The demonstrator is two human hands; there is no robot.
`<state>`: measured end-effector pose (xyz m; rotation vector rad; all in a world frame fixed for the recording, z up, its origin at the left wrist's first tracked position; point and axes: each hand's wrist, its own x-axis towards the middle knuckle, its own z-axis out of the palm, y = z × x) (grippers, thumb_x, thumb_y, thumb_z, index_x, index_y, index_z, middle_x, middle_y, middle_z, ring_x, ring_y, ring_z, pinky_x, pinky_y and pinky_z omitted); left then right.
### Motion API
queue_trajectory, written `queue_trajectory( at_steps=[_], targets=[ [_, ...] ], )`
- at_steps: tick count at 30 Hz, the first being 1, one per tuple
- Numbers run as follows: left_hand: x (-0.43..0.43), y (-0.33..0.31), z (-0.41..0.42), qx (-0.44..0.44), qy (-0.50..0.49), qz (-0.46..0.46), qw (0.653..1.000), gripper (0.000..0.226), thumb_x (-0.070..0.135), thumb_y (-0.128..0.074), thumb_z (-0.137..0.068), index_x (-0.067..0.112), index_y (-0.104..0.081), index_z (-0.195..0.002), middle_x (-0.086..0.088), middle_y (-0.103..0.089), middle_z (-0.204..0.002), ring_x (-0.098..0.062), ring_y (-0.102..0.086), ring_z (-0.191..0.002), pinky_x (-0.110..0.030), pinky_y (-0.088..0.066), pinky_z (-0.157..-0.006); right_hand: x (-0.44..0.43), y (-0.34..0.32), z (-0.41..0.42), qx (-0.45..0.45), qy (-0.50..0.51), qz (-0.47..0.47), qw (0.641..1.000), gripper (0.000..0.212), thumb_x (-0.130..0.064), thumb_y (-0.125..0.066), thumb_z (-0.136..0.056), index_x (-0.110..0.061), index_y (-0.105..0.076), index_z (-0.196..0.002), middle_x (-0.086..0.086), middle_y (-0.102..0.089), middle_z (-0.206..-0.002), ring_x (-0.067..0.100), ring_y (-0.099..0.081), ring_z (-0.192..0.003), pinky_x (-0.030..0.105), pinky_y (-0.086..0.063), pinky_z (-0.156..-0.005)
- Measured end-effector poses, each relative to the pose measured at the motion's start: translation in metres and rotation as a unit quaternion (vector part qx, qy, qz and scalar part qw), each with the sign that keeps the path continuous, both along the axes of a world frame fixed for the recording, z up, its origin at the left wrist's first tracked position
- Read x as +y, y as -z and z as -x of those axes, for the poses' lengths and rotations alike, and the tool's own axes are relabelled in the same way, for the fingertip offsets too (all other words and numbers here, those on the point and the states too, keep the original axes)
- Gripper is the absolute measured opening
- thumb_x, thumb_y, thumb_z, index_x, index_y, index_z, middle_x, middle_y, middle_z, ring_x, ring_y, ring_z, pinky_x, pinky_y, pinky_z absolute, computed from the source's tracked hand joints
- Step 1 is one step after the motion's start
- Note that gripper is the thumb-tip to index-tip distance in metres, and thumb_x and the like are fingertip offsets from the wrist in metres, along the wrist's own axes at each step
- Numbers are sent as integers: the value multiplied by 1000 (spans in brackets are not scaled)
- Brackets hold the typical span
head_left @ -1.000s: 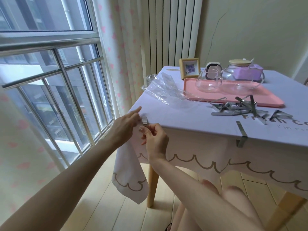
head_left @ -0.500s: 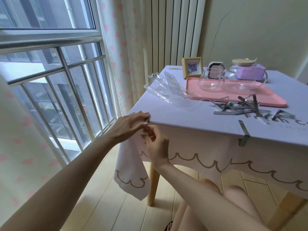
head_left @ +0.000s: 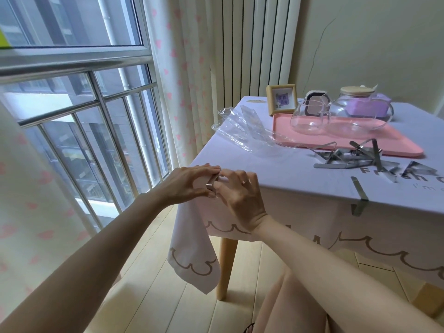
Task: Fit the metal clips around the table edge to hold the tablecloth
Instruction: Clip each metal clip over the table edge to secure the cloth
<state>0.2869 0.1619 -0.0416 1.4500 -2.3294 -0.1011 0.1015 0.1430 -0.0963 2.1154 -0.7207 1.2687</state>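
A wooden-legged table (head_left: 225, 267) is standing beside the window, and a pale tablecloth (head_left: 288, 169) is covering its top and hanging over the near edge, with one point drooping below the near left corner. A pink tray (head_left: 396, 146) is lying toward the far edge, carrying a glass teapot (head_left: 355, 116) and a glass cup (head_left: 308, 118). Crumpled clear plastic (head_left: 242, 131) is lying by the left edge. A heap of loose metal clips (head_left: 355, 159) is resting just in front of the tray. The left hand (head_left: 189, 183) and right hand (head_left: 242, 200) are meeting at the near left corner, both pinching one metal clip (head_left: 212, 188) against the cloth-covered edge. A fitted clip (head_left: 360, 200) is gripping the near edge, well to the right
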Motion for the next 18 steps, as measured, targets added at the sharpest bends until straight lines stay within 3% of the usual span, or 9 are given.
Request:
queue_trajectory(
  at_steps=[3, 7, 11, 14, 18],
  targets=[
    [2, -3, 2, 10, -11, -14, 1000, 91, 91, -25, -63, 39, -43, -134, 9, -52, -137, -15, -47, -127, -34, -43, -90, -9, -8, 4, 13, -23, 35, 999, 3, -21, -69, -86, -18, -70, -84, 4, -68, -103, 22, -55, -88, 35, -39, -80],
    [2, -8, 3, 15, -20, -64, 998, 92, 96, -19, -56, 47, -39, -131, 12, -48, -139, -14, -45, -128, -36, -39, -95, -10, -8, 4, 8, -54, 42, 998, 13, -19, -64, -88, -15, -70, -78, 5, -69, -101, 22, -54, -88, 36, -38, -82],
    [1, -14, 1, 54, -24, -115, 992, 78, 98, -18, -51, 61, -35, -118, 13, -48, -138, -18, -50, -122, -33, -34, -90, -5, -10, 2, -20, -47, 34, 998, 4, -18, -70, -85, -18, -73, -82, 4, -66, -96, 23, -50, -85, 36, -37, -80],
    [2, -16, 1, 60, -21, -124, 990, 72, 98, -17, -53, 66, -35, -114, 14, -51, -135, -17, -51, -118, -30, -31, -84, 2, -10, -3, -56, -33, 15, 998, 8, -17, -70, -85, -17, -72, -77, 2, -65, -85, 21, -46, -79, 35, -36, -74],
    [2, -17, 2, 72, -28, -135, 988, 73, 100, -13, -50, 67, -36, -111, 13, -53, -132, -17, -53, -112, -31, -29, -82, 7, -9, -10, -100, -34, -11, 994, 9, -15, -69, -85, -14, -70, -76, 0, -69, -88, 22, -49, -75, 33, -35, -67]
  ],
)
